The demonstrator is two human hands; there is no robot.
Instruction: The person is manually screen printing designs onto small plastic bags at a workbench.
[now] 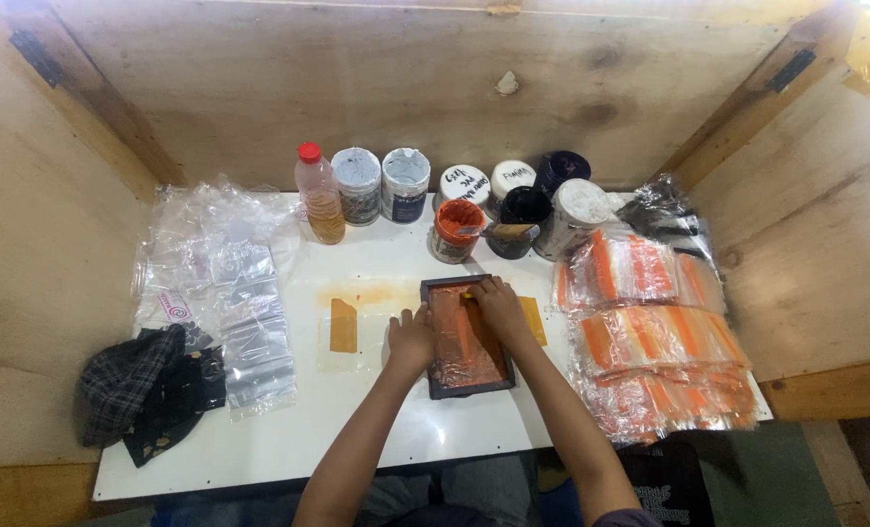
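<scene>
A small dark-framed printing screen (466, 338) smeared with orange ink lies on the white table (357, 429). My left hand (411, 338) rests on the frame's left edge, fingers closed against it. My right hand (497, 304) sits on top of the screen near its far end, gripping something small that I cannot make out. An orange printed patch (343, 325) on clear plastic lies to the left of the frame. An open tub of orange ink (455, 229) stands just beyond the frame.
Several paint tubs (405, 183) and a red-capped bottle (319, 193) line the back. Clear plastic bags (242, 312) pile at the left, with dark rags (148, 388) near the left edge. Orange-printed bags (649, 337) stack at the right. Plywood walls (54, 244) enclose the table.
</scene>
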